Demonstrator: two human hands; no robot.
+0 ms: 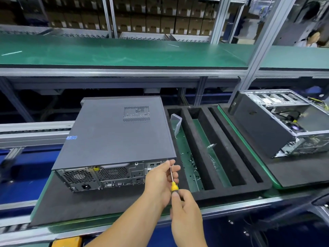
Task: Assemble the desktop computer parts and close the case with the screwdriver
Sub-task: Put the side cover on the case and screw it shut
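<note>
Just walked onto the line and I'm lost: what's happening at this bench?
A person is working at the rear corner of a closed dark grey desktop computer case lying on a black mat. The right hand grips the yellow handle of a screwdriver, while the left hand pinches its thin shaft near the case's back edge. Loose screws lie in the black foam tray alongside.
</note>
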